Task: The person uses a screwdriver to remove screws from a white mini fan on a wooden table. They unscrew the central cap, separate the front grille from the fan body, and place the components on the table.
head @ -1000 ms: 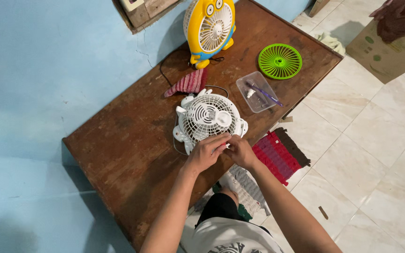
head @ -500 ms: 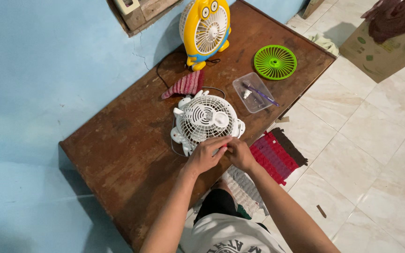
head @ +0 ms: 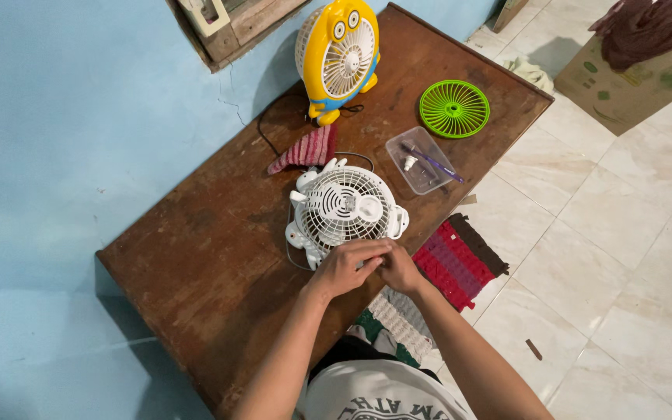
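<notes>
While a clear rectangular plastic tray (head: 421,159) near the table's far edge holds a purple pen and small white parts, both forearms reach forward over the brown wooden table (head: 196,241). The left hand (head: 344,267) and right hand (head: 398,268), fingers curled, grip the near rim of the white round-grilled fan (head: 344,207) lying face-up mid-table.

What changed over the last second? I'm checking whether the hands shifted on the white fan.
Both hands, left and right, slid slightly toward the person along the white fan's near edge, staying pressed together. The fan, yellow fan, green grille and tray stayed put.
</notes>
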